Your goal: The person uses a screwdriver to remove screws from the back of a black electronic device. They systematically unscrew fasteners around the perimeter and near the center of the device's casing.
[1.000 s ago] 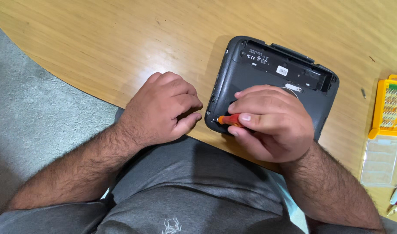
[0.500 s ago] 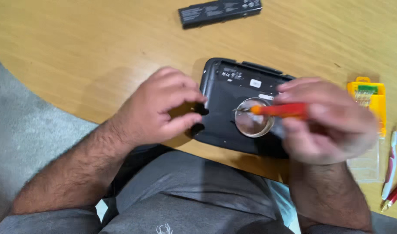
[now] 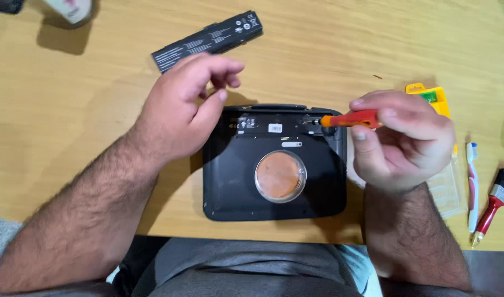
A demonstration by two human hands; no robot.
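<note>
A black laptop lies underside up at my wooden table's near edge, a round dish on it. My right hand pinches an orange screwdriver at its far corner. My left hand hovers loosely spread; a battery lies beyond.

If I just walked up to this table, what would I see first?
First the black device lying upside down in the middle of the wooden table, a clear round dish resting on it. The right hand points an orange screwdriver at its top edge; the left hand hovers beside a long black battery.
</note>
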